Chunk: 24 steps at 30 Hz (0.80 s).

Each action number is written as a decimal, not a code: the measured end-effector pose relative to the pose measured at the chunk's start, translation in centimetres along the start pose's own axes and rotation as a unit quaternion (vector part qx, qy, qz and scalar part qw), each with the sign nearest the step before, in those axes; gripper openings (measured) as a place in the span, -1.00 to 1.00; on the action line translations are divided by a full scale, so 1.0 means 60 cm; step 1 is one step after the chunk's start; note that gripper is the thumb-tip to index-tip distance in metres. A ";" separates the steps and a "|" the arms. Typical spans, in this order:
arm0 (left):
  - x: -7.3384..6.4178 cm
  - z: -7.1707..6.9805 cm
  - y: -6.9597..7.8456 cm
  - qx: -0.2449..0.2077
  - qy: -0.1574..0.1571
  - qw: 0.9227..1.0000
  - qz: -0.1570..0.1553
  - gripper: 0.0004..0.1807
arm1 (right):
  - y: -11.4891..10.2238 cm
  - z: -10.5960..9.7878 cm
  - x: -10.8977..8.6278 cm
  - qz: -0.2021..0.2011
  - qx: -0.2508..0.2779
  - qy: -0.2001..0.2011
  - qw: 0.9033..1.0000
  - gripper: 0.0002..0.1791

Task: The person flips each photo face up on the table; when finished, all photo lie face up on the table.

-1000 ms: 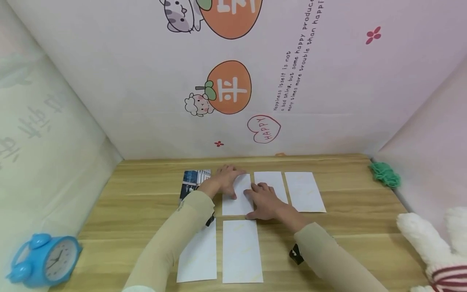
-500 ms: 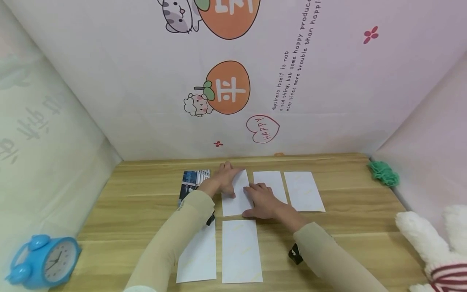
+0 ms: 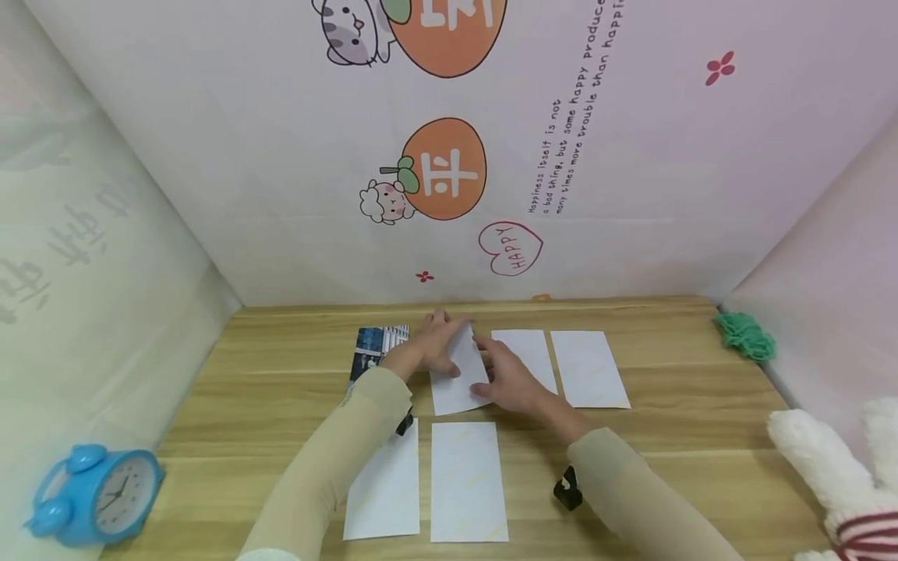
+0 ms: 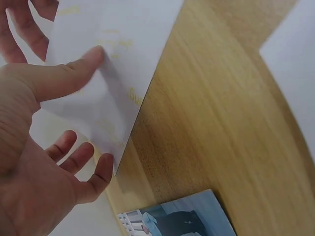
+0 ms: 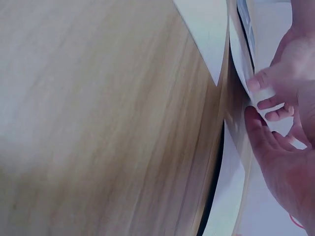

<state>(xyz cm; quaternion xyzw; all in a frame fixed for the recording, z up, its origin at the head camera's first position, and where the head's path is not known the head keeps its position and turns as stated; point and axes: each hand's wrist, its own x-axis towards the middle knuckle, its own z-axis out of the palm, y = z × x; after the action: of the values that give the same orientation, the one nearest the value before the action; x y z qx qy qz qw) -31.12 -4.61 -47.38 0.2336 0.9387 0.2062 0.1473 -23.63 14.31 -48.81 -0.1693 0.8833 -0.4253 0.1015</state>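
A photo print (image 3: 449, 392), white back up with faint yellow lettering, is partly lifted from the table between both hands. My left hand (image 3: 429, 347) holds its far left part, with the thumb (image 4: 91, 61) lying across the white back and other fingers at the edge. My right hand (image 3: 510, 378) grips the right edge between thumb and fingers. Left of it lies a face-up photo (image 3: 368, 354), partly hidden by the left sleeve. To the right are a face-down print (image 3: 526, 358) and another face-down print (image 3: 589, 366).
Two more white-backed prints lie nearer, the left one (image 3: 382, 491) partly under the left arm, the other print (image 3: 468, 483) beside it. A blue alarm clock (image 3: 101, 495) stands left, green yarn (image 3: 745, 335) far right, a white plush toy (image 3: 842, 483) near right. A printed wall (image 3: 316, 257) closes the back.
The middle back-row print has tilted up off the table at its right and far edges. My right hand has gone from resting on its edge to gripping it.
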 end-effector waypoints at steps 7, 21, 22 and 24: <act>0.002 -0.003 -0.005 -0.051 0.032 0.998 0.011 -0.29 | -0.006 0.000 0.000 -0.002 0.028 0.021 0.999 -0.09; -0.005 -0.017 0.009 -0.162 0.081 0.983 -0.038 -0.58 | -0.017 -0.002 0.007 0.035 0.137 0.016 0.990 -0.29; -0.006 -0.018 0.009 -0.168 0.084 0.981 -0.038 -0.58 | -0.018 -0.003 0.006 0.039 0.143 0.015 0.989 -0.30; -0.009 -0.020 0.010 -0.180 0.091 0.979 -0.036 -0.59 | -0.022 -0.004 0.007 0.049 0.156 0.017 0.986 -0.31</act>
<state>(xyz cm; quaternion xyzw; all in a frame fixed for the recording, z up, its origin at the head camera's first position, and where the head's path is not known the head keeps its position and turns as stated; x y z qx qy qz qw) -30.89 -4.79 -45.93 0.1491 0.9034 0.3871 0.1085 -23.81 13.58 -47.65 -0.1006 0.8148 -0.5554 0.1324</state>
